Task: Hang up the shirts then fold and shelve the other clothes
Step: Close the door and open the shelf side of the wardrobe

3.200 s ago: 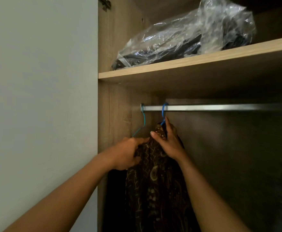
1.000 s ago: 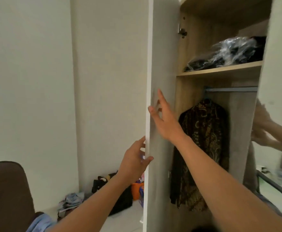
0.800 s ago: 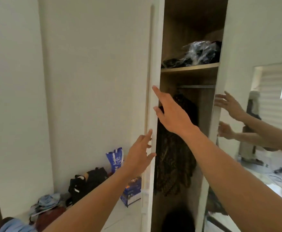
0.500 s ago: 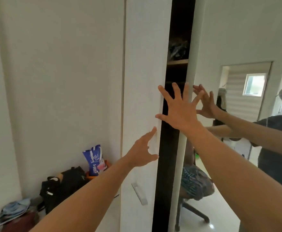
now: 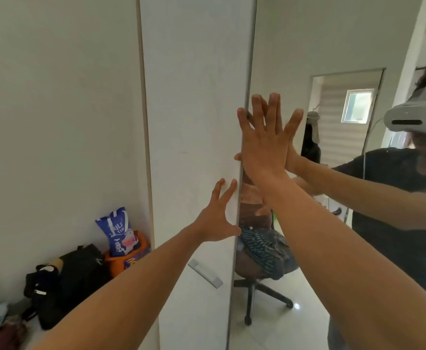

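Fingers [image 5: 273, 107] of both hands spread wide: right hand [image 5: 262, 147] flat on mirrored door [image 5: 308, 46], left hand [image 5: 217, 221] touching white door [image 5: 194, 97].

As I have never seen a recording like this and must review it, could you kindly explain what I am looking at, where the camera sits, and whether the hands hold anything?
There is no machine here: a person works with bare hands, and the single camera sits on their head, looking forward over their arms. The left hand rests with spread fingers against a white wardrobe door, above its handle. The right hand lies flat on the neighbouring mirror door. Neither holds anything. The mirror reflects the person's headset and an office chair with striped clothes on its seat. On the floor to the left stand a blue bag and a black bag.
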